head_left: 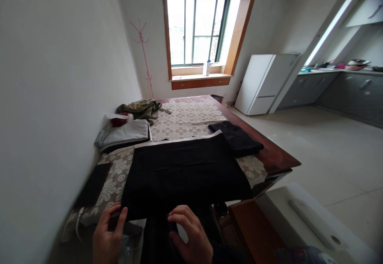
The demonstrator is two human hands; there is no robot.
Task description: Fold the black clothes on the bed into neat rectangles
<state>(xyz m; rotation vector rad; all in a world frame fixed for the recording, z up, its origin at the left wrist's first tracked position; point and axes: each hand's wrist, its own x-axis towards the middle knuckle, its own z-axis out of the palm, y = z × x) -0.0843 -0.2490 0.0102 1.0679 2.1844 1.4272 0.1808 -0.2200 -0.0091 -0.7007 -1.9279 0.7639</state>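
Note:
A black cloth (182, 172) with a pale strip along its far edge lies spread flat over the near part of the table. At its near left corner is my left hand (109, 234), thumb and forefinger apart, with the thumb tip by the cloth's edge. My right hand (191, 232) is curled at the near edge, with dark fabric between fingertips and thumb; black on black hides the exact grip. A folded dark garment (236, 138) lies beside the cloth's right end. Folded grey clothing (125, 134) is stacked beyond its left end.
A floral tablecloth (188, 116) covers the wooden table (278, 156), which stands against the left wall. A black tablet-like device (94, 184) with a white cable lies at the left edge. An olive bag (140, 108) sits behind. A white box (311, 216) stands at the lower right.

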